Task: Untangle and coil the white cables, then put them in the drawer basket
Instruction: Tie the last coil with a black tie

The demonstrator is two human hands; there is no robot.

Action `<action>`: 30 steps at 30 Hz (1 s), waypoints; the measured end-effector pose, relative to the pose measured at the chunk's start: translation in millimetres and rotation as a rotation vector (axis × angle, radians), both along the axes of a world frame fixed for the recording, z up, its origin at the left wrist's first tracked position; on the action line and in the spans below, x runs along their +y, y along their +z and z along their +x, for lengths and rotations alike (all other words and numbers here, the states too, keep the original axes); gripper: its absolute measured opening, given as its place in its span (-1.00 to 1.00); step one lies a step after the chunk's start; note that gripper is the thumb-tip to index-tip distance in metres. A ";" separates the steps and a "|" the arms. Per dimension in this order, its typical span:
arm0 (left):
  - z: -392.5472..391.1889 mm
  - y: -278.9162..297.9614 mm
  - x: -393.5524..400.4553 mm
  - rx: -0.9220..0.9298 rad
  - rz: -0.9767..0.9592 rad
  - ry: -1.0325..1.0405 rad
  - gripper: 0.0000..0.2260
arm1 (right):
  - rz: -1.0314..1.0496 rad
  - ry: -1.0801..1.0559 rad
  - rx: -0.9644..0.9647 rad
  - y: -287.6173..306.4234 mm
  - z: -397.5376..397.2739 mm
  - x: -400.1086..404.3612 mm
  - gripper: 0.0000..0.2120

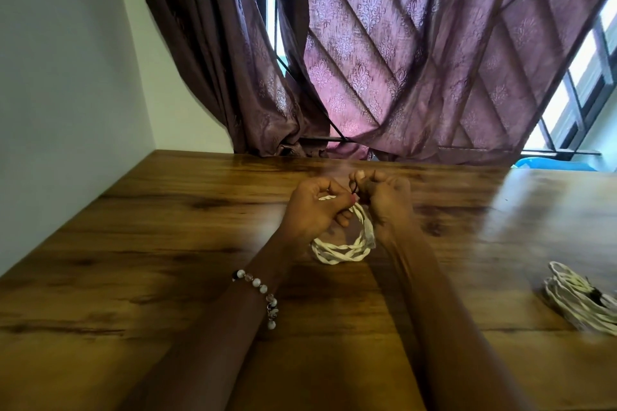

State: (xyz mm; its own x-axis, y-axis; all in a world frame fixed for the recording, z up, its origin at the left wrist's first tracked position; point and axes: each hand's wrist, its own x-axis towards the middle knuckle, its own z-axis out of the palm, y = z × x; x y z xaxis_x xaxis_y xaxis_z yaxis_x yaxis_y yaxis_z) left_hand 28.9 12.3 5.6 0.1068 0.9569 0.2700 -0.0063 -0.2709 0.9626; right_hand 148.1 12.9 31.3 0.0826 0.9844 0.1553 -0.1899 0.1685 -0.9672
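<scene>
Likely to spring open if the small dark tie (354, 189) slips before it is fastened, since only fingertip tension seems to keep the loops together; could also slide off the table (133, 243) edge if tugged. Left hand (315, 207), beaded bracelet (258, 294) at the wrist, raised above the wood, fingers curled, pinching the coil (344, 243) near its top. Right hand (385, 200) opposite, thumb up, fingers curled round the coil's right side, pinching the tie. Coil upright between both hands, lower edge near the table. Second bundle (577, 297) lying well apart at far right. No basket visible.
</scene>
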 end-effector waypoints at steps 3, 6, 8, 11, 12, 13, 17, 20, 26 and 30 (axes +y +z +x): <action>-6.8 -3.7 1.6 -0.043 0.010 0.064 -0.92 | 0.069 0.042 -0.032 -1.6 0.4 2.0 -0.70; -16.1 -5.7 6.3 -0.071 0.002 0.108 -0.92 | 0.078 0.073 -0.065 -6.5 -1.0 8.3 -0.81; -17.8 -5.9 7.0 -0.072 0.000 0.109 -0.91 | 0.067 0.056 -0.078 -12.8 -0.2 15.5 -0.82; -15.5 -5.2 6.7 -0.068 -0.016 0.100 -0.92 | 0.057 0.022 -0.090 -16.8 0.1 21.2 -0.80; -14.1 -4.5 6.4 -0.062 -0.022 0.093 -0.91 | 0.059 0.013 -0.100 -18.1 0.7 23.3 -0.80; -12.7 -3.9 5.8 -0.048 -0.026 0.086 -0.90 | 0.060 -0.002 -0.116 -17.8 1.3 24.0 -0.80; -8.9 -0.1 3.4 0.034 -0.017 0.075 -0.91 | 0.099 -0.039 -0.194 -11.7 0.6 19.2 -0.79; -5.3 2.4 2.3 0.043 0.011 0.066 -0.88 | 0.158 -0.060 -0.190 -3.6 0.4 9.3 -0.83; -1.7 2.7 1.4 0.013 0.088 0.066 -0.87 | 0.100 -0.060 -0.101 0.0 3.6 3.4 -0.71; -9.7 -0.7 3.1 0.033 0.262 0.142 -0.91 | 0.160 0.010 -0.138 0.4 7.6 3.4 -0.74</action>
State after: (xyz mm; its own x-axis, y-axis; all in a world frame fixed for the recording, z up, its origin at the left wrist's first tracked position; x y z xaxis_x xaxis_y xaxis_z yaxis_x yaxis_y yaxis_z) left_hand 19.2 15.4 4.9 -0.0103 0.8611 0.5083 0.0800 -0.5060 0.8588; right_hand 155.7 16.3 31.7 0.0398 0.9469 0.3192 -0.0599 0.3211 -0.9451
